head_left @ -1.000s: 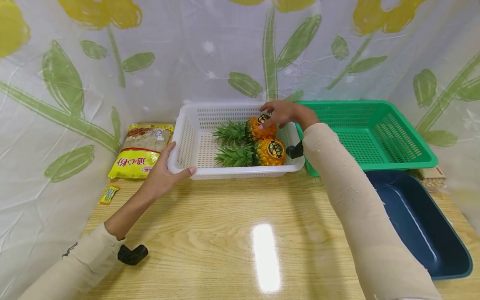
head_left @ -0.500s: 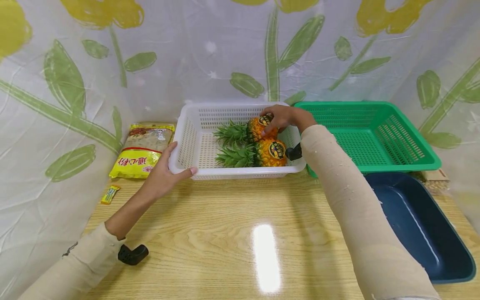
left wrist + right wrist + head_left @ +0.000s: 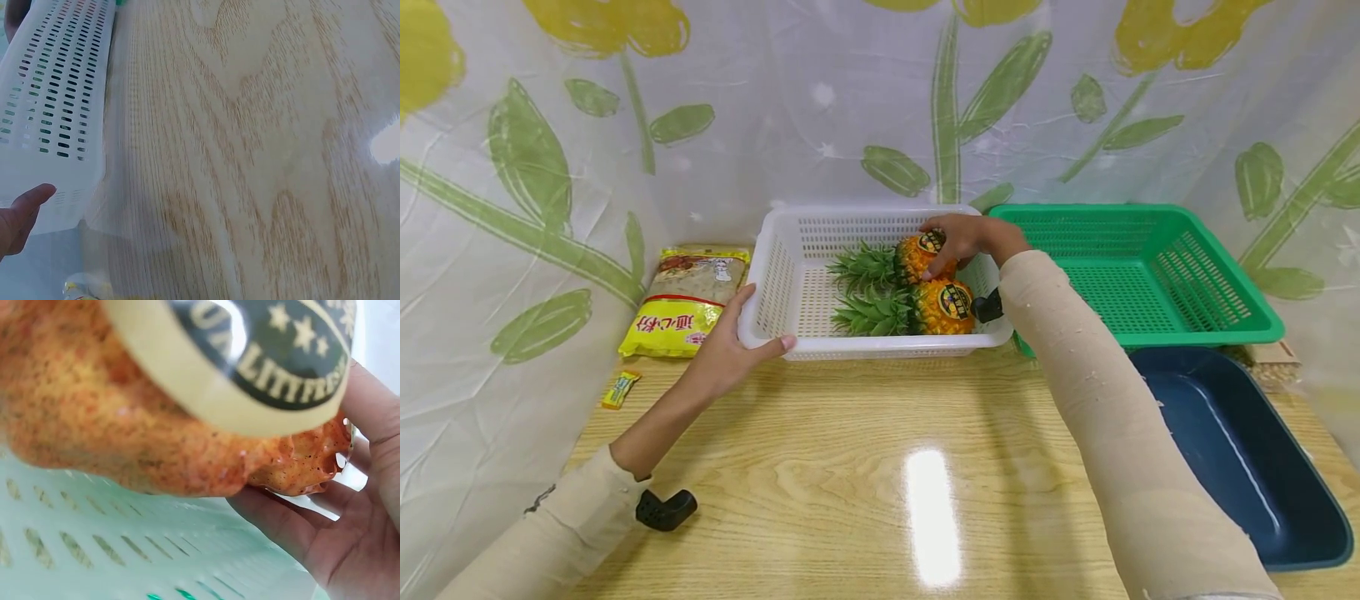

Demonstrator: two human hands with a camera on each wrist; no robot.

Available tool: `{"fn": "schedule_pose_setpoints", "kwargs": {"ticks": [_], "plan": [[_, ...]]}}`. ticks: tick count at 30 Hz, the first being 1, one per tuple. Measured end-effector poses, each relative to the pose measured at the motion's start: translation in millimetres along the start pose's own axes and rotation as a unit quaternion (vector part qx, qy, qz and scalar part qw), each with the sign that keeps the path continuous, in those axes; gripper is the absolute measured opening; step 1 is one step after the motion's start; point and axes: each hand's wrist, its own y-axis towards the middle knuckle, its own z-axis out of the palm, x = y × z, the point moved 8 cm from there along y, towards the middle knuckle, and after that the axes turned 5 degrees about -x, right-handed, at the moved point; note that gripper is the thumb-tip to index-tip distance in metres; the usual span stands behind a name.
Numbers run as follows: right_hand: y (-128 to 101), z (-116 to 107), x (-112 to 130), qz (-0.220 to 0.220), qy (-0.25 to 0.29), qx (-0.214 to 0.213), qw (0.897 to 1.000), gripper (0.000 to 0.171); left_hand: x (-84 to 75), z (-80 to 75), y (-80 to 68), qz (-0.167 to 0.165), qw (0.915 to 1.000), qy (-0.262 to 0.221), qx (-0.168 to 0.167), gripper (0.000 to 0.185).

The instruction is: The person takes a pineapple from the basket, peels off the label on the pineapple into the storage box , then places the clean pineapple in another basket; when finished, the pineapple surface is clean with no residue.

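Observation:
Two small pineapples lie side by side in a white perforated basket [image 3: 880, 342], their leafy crowns toward the left. My right hand [image 3: 964, 235] grips the fruit of the far pineapple [image 3: 912, 258] from above, thumb on its near side. Just in front of that hand is the near pineapple [image 3: 934, 307], bearing a black and gold label. At the basket's front left corner my left hand [image 3: 726, 354] holds the rim, thumb over the front and fingers along the left side. The left wrist view shows that thumb [image 3: 31, 201] against the slotted wall.
To the right stands a green perforated basket [image 3: 1180, 337], with a dark blue basin [image 3: 1232, 450] in front of it. A yellow bag of pasta [image 3: 681, 308] and a small yellow wrapped packet [image 3: 621, 389] lie on the wooden table [image 3: 820, 467] at the left.
My right hand has settled lower onto the far pineapple, and its fingers have closed round the fruit. The left hand has kept its hold on the basket corner.

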Motion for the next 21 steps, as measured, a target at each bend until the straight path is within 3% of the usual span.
{"fn": "schedule_pose_setpoints", "kwargs": {"ticks": [21], "plan": [[3.2,-3.6,0.5,-0.028,-0.03,-0.026,0.999,0.089,3.1,-0.2,1.2,0.001,1.0,0.004,-0.001,0.107]]}}
